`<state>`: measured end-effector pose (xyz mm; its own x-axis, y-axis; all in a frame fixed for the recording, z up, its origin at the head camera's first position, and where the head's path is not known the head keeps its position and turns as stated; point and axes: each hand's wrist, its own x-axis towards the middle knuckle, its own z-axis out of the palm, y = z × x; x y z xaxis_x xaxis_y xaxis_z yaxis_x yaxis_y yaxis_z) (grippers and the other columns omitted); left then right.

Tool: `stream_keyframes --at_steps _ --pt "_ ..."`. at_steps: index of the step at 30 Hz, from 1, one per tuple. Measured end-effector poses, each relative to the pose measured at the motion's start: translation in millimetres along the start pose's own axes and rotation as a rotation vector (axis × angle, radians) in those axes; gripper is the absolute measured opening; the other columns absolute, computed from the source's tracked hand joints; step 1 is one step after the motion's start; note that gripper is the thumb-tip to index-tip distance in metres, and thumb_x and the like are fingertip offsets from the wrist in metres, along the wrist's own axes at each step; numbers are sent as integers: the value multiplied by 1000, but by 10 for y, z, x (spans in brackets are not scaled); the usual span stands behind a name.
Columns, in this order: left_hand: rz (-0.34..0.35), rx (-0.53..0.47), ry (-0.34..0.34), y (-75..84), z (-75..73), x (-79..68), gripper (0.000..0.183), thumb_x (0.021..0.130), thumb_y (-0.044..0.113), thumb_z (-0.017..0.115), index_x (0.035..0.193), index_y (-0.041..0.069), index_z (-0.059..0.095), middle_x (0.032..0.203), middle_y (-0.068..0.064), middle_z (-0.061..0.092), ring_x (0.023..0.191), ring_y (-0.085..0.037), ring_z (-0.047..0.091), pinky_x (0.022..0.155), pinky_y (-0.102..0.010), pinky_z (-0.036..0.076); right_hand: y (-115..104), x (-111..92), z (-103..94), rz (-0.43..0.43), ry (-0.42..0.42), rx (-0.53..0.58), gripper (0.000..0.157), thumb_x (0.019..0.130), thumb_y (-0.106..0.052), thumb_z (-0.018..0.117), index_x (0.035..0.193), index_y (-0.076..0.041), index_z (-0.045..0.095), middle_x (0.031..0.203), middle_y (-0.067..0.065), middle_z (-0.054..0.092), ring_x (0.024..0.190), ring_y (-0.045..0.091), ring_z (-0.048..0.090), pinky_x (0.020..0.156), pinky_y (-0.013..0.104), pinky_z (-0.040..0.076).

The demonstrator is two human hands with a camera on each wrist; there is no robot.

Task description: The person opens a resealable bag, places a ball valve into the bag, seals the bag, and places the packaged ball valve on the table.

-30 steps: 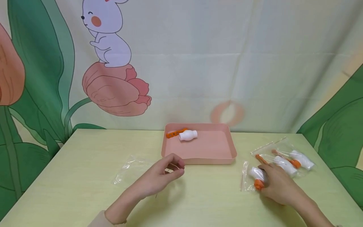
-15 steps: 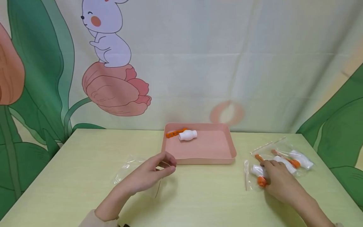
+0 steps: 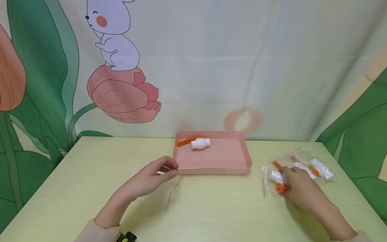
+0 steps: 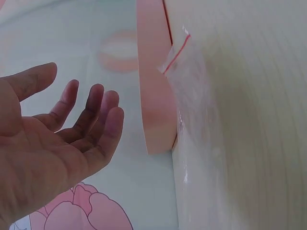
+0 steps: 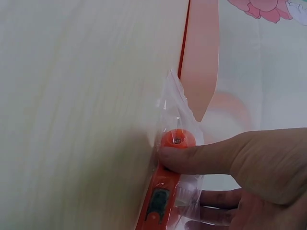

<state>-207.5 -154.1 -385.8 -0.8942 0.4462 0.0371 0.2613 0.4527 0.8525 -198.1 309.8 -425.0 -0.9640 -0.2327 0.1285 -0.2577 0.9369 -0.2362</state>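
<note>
My right hand (image 3: 303,190) grips a clear zip bag (image 3: 272,188) at the right of the table. Inside it are a white piece (image 3: 275,176) and an orange plastic piece (image 5: 165,184). The thumb (image 5: 194,159) lies across the orange piece through the film, and the other fingers (image 5: 218,206) are behind the bag. My left hand (image 3: 148,178) hovers near the tray's front left corner, fingers loosely bent and nothing between them. Below it lies an empty clear zip bag (image 4: 199,129) with a red seal line, partly hidden by that hand in the head view.
A pink tray (image 3: 223,159) stands at the table's back middle, holding a white bulged tube (image 3: 200,144) and an orange strip with holes (image 3: 184,142). Beyond my right hand lie more filled bags (image 3: 323,169). A printed curtain (image 3: 193,80) hangs behind the table.
My left hand has drawn back to the left, uncovering more of the empty bag's seal line. The right hand has shifted the filled bag slightly away from me and to the right.
</note>
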Motion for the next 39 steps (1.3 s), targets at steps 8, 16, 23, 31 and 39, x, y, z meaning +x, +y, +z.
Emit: stream_keyframes --at_steps 8,16,23,31,39 --pt "16 189 -33 -122 -65 -36 16 103 10 59 117 5 65 114 -4 66 112 -26 60 96 -47 48 20 17 10 0 -12 4 70 71 -3 90 132 8 58 108 26 63 102 47 58 85 63 51" --pt "17 369 -212 -180 -43 -92 40 91 -12 50 128 -3 62 132 -14 60 129 -38 52 109 -55 41 -24 -24 15 -59 34 -2 76 78 -5 85 145 6 50 105 22 62 100 44 58 85 59 51" --pt "-48 443 -352 -175 19 -142 53 88 -12 51 138 3 60 154 -20 43 144 -40 37 116 -55 33 -146 -70 -25 -61 35 14 77 84 -3 77 151 4 41 120 30 56 115 53 51 95 66 45" --pt "-85 481 -387 -163 80 -181 73 77 10 85 144 11 57 160 -19 35 148 -40 29 113 -56 34 -294 -66 -56 -91 27 18 69 80 -6 84 139 8 51 138 36 48 126 57 44 100 69 42" --pt "-47 511 -316 -130 144 -187 88 70 14 93 147 7 52 149 -18 42 138 -37 39 105 -58 42 -415 -90 -64 -123 31 23 69 77 -10 87 137 5 56 145 37 42 129 59 42 98 72 40"
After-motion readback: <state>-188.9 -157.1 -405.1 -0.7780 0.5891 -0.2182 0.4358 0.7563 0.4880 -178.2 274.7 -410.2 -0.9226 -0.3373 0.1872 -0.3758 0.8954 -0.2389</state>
